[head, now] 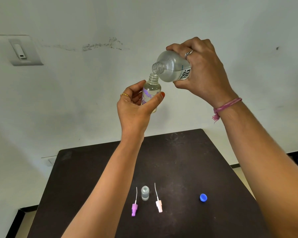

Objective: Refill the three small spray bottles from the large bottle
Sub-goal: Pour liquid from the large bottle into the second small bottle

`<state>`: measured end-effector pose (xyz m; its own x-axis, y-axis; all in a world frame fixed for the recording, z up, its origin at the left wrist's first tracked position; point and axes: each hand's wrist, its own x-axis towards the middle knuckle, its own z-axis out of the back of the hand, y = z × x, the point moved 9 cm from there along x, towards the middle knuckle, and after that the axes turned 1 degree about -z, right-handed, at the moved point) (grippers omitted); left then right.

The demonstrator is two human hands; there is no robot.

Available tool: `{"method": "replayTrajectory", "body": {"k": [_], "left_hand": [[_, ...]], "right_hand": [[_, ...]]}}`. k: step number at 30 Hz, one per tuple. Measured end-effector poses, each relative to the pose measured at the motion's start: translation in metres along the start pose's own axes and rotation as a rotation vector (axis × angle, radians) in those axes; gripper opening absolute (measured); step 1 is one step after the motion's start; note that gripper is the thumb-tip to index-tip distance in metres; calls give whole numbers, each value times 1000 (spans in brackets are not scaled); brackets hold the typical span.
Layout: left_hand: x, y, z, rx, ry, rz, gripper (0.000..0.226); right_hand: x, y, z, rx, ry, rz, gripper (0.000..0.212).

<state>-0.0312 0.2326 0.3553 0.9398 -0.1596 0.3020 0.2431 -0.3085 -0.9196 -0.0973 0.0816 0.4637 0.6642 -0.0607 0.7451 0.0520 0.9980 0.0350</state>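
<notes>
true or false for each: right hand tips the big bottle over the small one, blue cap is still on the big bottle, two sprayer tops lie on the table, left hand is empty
1. The right hand tips the large clear plastic bottle over the small floral-printed bottle. True.
2. The blue round cap is on the large bottle. False: it lies on the dark table.
3. A purple sprayer top and a pale pink sprayer top lie on the table. True.
4. The left hand is empty. False: it holds the small bottle.
</notes>
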Motion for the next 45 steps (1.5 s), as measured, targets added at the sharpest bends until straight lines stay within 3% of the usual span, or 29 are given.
{"method": "replayTrajectory", "body": {"k": [45], "left_hand": [[-5,-3,0,-18,1,-8,51]], "right_hand": [[-2,4,10,-10,1,-4,71]]}}
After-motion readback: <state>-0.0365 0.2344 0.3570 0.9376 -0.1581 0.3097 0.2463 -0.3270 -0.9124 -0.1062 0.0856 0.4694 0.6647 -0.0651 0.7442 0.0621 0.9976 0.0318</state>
